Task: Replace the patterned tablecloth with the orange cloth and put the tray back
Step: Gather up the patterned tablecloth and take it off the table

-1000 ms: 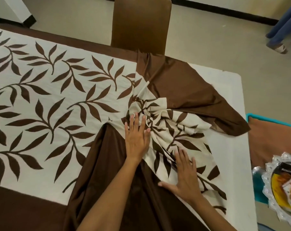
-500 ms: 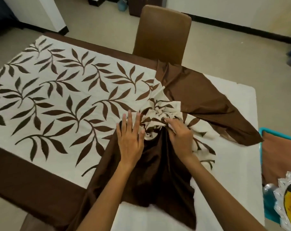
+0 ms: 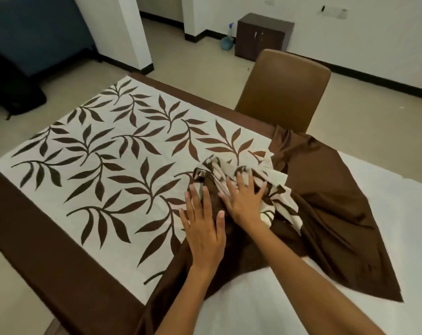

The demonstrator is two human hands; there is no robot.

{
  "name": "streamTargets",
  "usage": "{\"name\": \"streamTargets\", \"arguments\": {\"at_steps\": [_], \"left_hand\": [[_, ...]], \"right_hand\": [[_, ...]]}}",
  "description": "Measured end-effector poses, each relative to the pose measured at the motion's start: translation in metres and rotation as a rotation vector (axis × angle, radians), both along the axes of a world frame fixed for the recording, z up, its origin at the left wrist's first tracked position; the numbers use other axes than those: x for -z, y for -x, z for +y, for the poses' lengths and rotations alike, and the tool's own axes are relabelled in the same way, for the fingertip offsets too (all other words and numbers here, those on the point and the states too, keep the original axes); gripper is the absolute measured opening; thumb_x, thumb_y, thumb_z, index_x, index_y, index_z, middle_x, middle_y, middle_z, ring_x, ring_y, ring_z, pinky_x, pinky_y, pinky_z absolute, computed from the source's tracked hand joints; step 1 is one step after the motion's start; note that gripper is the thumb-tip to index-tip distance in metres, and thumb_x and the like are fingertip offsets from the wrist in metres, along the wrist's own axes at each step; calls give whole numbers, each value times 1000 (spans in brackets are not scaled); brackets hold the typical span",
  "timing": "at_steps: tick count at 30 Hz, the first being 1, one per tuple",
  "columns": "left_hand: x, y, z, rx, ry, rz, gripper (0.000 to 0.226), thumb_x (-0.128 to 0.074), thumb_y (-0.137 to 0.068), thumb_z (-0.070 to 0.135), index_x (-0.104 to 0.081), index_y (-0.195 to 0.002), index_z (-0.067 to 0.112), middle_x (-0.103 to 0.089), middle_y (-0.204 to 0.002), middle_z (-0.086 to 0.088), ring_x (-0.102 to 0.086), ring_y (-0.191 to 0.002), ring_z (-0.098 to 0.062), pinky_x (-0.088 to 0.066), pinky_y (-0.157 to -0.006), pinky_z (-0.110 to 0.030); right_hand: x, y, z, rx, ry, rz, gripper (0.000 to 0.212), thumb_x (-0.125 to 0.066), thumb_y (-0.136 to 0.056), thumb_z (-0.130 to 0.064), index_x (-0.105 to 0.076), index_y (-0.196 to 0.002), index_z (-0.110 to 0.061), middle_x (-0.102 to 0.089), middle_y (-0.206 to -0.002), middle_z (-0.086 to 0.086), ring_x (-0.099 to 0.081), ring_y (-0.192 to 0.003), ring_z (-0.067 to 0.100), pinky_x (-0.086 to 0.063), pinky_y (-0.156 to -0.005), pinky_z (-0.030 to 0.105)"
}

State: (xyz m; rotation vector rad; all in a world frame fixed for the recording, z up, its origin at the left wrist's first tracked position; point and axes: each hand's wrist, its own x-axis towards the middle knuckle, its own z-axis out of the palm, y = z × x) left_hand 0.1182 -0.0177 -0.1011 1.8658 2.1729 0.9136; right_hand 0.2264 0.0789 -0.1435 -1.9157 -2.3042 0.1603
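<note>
The patterned tablecloth [image 3: 113,165], cream with brown leaves and a wide brown border, still lies flat over the left part of the table. Its right end is gathered into a crumpled heap [image 3: 265,189] with brown folds spilling to the right. My left hand [image 3: 202,228] presses flat on the cloth at the heap's near left, fingers spread. My right hand [image 3: 246,199] lies on top of the bunched fabric, fingers spread. The white table top [image 3: 386,213] shows bare at the right. The orange cloth and the tray are out of view.
A brown chair [image 3: 285,90] stands at the table's far side. Behind it are a small dark cabinet [image 3: 263,36] and a blue spray bottle [image 3: 227,42] by the wall. A dark bag [image 3: 16,97] sits on the floor at the left.
The view has tilted up and left, so the tray and orange cloth left the frame. Both hands have pushed the gathered cloth further left, and my right hand now rests on the heap's top.
</note>
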Motion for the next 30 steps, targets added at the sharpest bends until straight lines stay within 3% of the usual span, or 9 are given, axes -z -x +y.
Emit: {"name": "streamTargets", "arguments": {"at_steps": [3,5,10,19,22,24,26,28,30], "left_hand": [[12,-10,14,84,29,11,59,-19,-100,44,-12,-152,17,-1,-160,-6,-1,-147,-23,-3,-118,-45],[17,-17,31,145,39,31,58,-21,-100,42,-11,-152,19,-1,-160,-6,-1,-147,-22,-6,-118,-45],[34,-39,73,316,90,171,57,-14,-101,47,-10,-152,23,-3,-160,-6,-2,-147,-20,-6,-118,-40],[76,-59,95,423,196,326,58,-14,-99,53,-13,-151,29,-7,-159,-6,-4,-147,-20,-12,-117,-41],[76,-61,96,426,180,330,58,-18,-98,52,-13,-151,30,-6,-160,-5,-2,-147,-20,-9,-118,-39],[76,-64,96,432,168,328,58,-19,-98,52,-14,-151,29,-5,-160,-5,-2,-147,-20,-8,-118,-39],[75,-65,97,434,157,317,58,-18,-98,52,-14,-151,28,-5,-160,-6,-3,-147,-20,-9,-118,-40],[75,-66,97,426,153,306,59,-15,-98,52,-15,-151,26,-6,-159,-7,-4,-147,-21,-10,-117,-40],[74,-64,98,426,155,289,60,-12,-99,52,-14,-152,23,-7,-159,-7,-7,-147,-22,-10,-117,-40]], "right_hand": [[30,-19,-11,-66,134,-62,61,-15,-92,-59,-31,-142,-27,-38,-149,9,-28,-139,35,-30,-95,73],[22,-30,-7,-119,153,-30,61,-14,-91,-55,-24,-146,-31,-27,-154,2,-19,-144,27,-22,-106,64],[1,-89,-4,-22,-306,161,37,-36,-97,-33,-61,-119,-17,-57,-132,4,-47,-128,21,-21,-111,46],[27,-195,36,561,-41,92,82,-20,-86,-70,-17,-150,-19,-8,-158,10,-4,-145,34,-3,-108,65],[38,-201,49,573,35,102,87,-27,-87,-71,-8,-151,-15,-8,-159,6,-6,-146,25,-2,-113,57],[39,-198,56,497,-16,209,75,-38,-94,-55,-15,-150,-12,-22,-156,4,-20,-144,20,-6,-116,49],[37,-189,59,414,-93,350,59,-45,-98,-32,-23,-148,-12,-48,-141,7,-43,-132,25,-25,-112,44],[29,-175,61,396,-181,447,54,-50,-96,-15,-29,-146,-14,-67,-97,13,-65,-92,24,-51,-85,39],[15,-153,59,397,-322,585,50,-52,-95,-9,-34,-141,-13,-52,-65,0,-45,-53,0,-45,-56,18]]}}
